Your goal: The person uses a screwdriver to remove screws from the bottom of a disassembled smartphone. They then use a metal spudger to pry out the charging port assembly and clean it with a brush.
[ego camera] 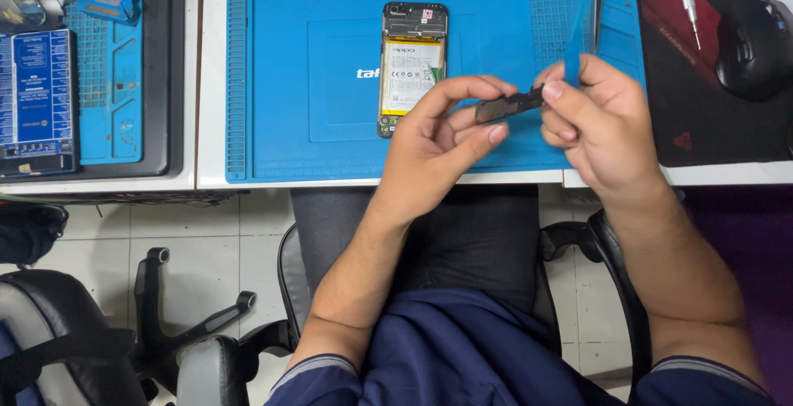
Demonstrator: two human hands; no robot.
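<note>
Opened smartphone with exposed white battery flat mid blue silicone work mat. Nearer than phone: left hand pinching small dark flat plastic cover piece; right hand gripping its other end, over mat's front edge.

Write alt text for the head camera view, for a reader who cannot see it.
Two bare hands, left hand and right hand, hold a small dark flat part between them above a blue work mat. On the mat behind lies an opened phone, back cover off, battery showing. A computer mouse sits on a dark pad at right.
</note>
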